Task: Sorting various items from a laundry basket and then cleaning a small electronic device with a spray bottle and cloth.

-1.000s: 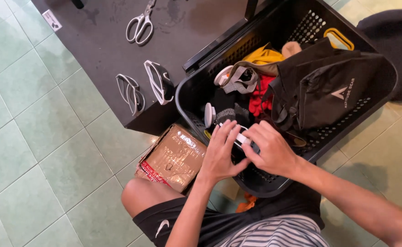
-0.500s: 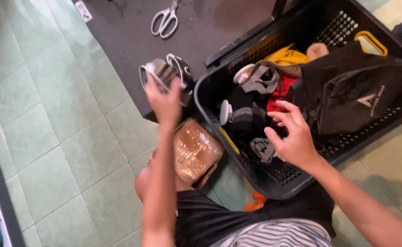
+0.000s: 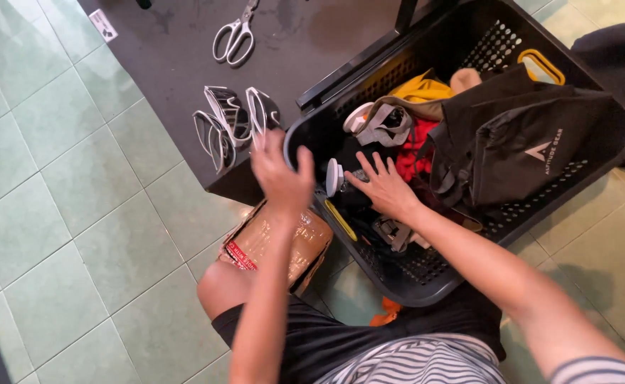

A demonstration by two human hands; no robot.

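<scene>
My left hand hovers with fingers apart and nothing in it, above the near edge of a black mat and just left of the rim of a black plastic basket. Just beyond its fingertips, three white-framed goggle-like pieces lie together on the mat. My right hand is inside the basket, fingers spread flat over dark small items, touching them without gripping. A white round-edged piece stands between the two hands.
The basket also holds a black bag, yellow cloth, red cloth and a grey strap piece. White scissors lie on the mat. A taped cardboard box rests by my knee on green floor tiles.
My left hand carried a white-framed piece from the basket to the mat, left it beside the other two, and has drawn back empty. My right hand opened and spread over the basket's contents.
</scene>
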